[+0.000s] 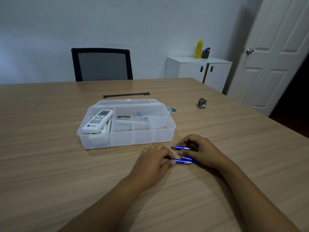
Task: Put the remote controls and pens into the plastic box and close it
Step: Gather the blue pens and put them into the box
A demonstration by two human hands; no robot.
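Just below centre of the frame, both hands down on the surface [50, 164], gathering pens. Left hand [153, 159] curled, fingertips pinching the near pen [183, 161] at its left end, probably to roll it into a lift. Right hand [200, 150] arched over two more: far pen [180, 148] poking out leftward from under the fingers, third pen [188, 158] mostly hidden beneath the thumb. Whether that hand truly grips either, or only corrals them, cannot tell. All three lying roughly parallel, close together, seemingly bunched for one carry.

Directly above the hands, near frame centre, box [127, 139] open, lid [128, 102] folded back behind it, so nothing blocks a drop from above. White remote [98, 122] tilted in the left compartment, resting on something pale beneath. Dark remote [133, 118] lying across the long rear compartment. Three small front compartments look bare and sit nearest the pens, likely the spot for them, though possibly too short for a pen laid flat.

Remotes in, then; pens and lid yet to do.

Toward the upper right, small grey object [202, 103] well apart from the work.
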